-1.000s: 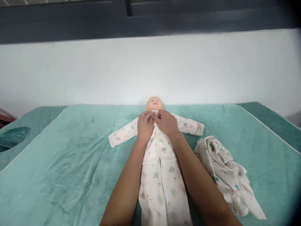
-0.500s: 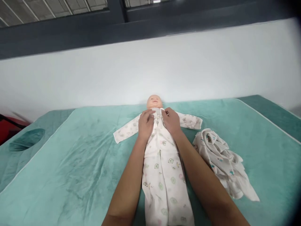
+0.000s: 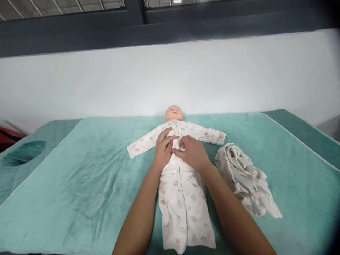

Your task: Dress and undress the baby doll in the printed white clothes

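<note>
A baby doll (image 3: 174, 112) lies on its back, its head toward the wall. It wears a white long-sleeved baby shirt (image 3: 148, 139) with small prints, both sleeves spread outward. Matching white trousers (image 3: 183, 209) with green prints cover the legs. On the shirt's front, my left hand (image 3: 163, 150) rests with its fingers stretched and apart. Beside it, my right hand (image 3: 195, 153) is closed, thumb and fingers pinching the shirt's front near the middle. The fingers hide part of the front opening, and I cannot make out any fastener.
A crumpled white printed cloth (image 3: 247, 180) lies right of the doll. Everything rests on a green padded bed (image 3: 87, 184) with a hole (image 3: 23, 153) at its left end. A white wall (image 3: 148, 81) stands behind, and a red item (image 3: 9, 138) shows at far left.
Both hands have moved down from the doll's neck to the middle of the shirt's front. The shirt's upper edges now lie together at the chest. The left fingers have stretched out.
</note>
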Available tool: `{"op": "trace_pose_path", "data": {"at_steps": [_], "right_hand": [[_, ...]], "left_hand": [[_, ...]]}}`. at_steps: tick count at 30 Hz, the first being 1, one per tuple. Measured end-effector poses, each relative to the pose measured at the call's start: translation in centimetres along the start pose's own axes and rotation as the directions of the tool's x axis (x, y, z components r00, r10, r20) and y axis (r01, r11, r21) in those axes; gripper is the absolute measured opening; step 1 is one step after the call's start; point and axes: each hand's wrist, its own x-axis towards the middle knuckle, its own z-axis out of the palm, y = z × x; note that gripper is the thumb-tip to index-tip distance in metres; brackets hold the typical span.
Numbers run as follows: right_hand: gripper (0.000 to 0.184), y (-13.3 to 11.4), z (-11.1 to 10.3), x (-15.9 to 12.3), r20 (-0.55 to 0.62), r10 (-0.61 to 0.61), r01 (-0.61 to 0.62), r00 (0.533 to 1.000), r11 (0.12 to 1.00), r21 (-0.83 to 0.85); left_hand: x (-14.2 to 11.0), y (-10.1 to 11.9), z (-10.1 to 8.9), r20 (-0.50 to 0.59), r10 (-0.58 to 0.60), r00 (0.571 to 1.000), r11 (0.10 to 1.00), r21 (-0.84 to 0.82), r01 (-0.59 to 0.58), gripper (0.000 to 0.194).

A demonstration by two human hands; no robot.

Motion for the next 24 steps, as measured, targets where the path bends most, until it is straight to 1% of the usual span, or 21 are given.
{"op": "trace_pose_path", "data": {"at_steps": [3,5,7,9,11,13,15,17,20,22,24], "right_hand": [[0.016,-0.8,-0.2,-0.8,0.013,0.023,-0.022,1.000,0.993,-0.112],[0.017,-1.3,-0.4,-1.2,0.029,0.013,-0.009,0.999,0.990,-0.144],[0.021,-1.4,-0.8,-1.3,0.052,-0.022,0.029,0.998,0.990,-0.138],[0.024,-1.0,-1.2,-1.1,0.080,-0.069,0.074,0.994,0.995,-0.070],[0.029,-0.1,-1.7,-0.8,0.124,-0.120,0.113,0.985,0.992,0.055],[0.035,0.9,-2.0,-0.4,0.175,-0.156,0.123,0.972,0.975,0.186],[0.037,1.6,-2.2,-0.2,0.207,-0.169,0.108,0.964,0.955,0.277],[0.031,2.0,-2.1,-0.1,0.195,-0.167,0.094,0.966,0.937,0.335],[0.016,2.1,-1.6,-0.1,0.133,-0.165,0.098,0.977,0.908,0.408],[0.014,1.9,-1.1,0.0,0.085,-0.152,0.101,0.985,0.896,0.432],[0.014,1.7,-0.6,0.0,0.041,-0.128,0.100,0.991,0.905,0.413]], "left_hand": [[-0.1,0.4,0.0,-0.001,0.000,1.000,1.000,0.026,0.000,0.027],[-0.1,0.6,-0.1,0.008,0.010,1.000,0.999,0.043,-0.010,0.026],[-0.1,0.8,-0.2,0.014,0.012,1.000,0.998,0.055,-0.013,0.026],[-0.1,0.9,-0.2,0.010,0.009,1.000,0.998,0.057,-0.010,0.025],[-0.2,0.9,-0.2,0.010,0.004,1.000,0.999,0.049,-0.004,0.022],[-0.2,0.9,-0.2,0.010,-0.003,1.000,0.999,0.041,0.002,0.018],[-0.2,0.8,-0.2,0.008,-0.001,1.000,0.999,0.036,0.001,0.017],[-0.1,0.7,-0.2,0.001,0.015,1.000,0.999,0.042,-0.015,0.018],[-0.1,0.3,-0.2,0.012,0.074,0.997,0.995,0.064,-0.074,0.021],[-0.1,0.0,-0.2,0.031,0.105,0.994,0.991,0.076,-0.107,0.024],[-0.1,-0.2,-0.2,0.049,0.115,0.992,0.990,0.076,-0.119,0.026]]}}
